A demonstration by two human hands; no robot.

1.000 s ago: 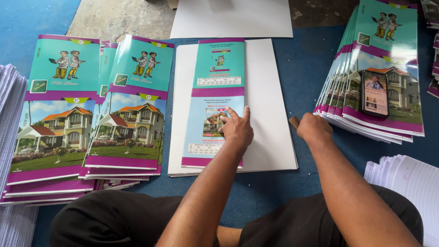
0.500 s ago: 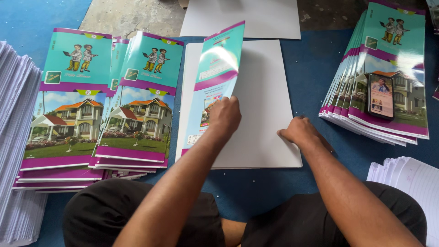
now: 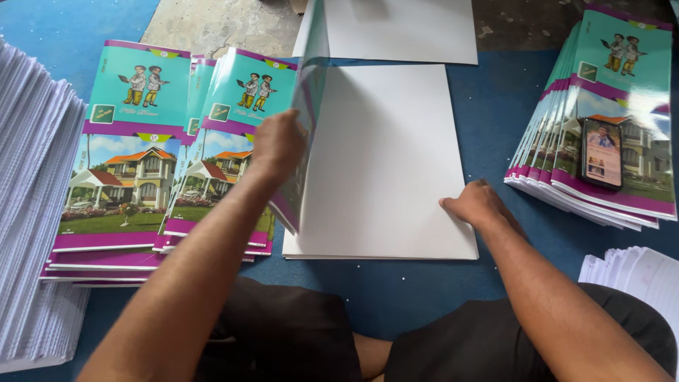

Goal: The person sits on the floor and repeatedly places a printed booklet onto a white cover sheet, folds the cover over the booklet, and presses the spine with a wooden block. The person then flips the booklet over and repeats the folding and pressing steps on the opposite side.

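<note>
My left hand grips the edge of a teal and purple printed cover and holds it lifted almost upright over a white stack of sheets. The cover's white inner side faces right. My right hand rests flat on the lower right corner of that white stack, holding nothing.
Two piles of finished teal covers with house pictures lie to the left. A fanned pile of covers sits at the right with a phone on top. Thick white paper stacks stand at far left and lower right. Another white sheet lies behind.
The cover lay flat on the white stack; my left hand has swung it up and to the left until it stands nearly on edge. My right hand slid onto the stack's corner.
</note>
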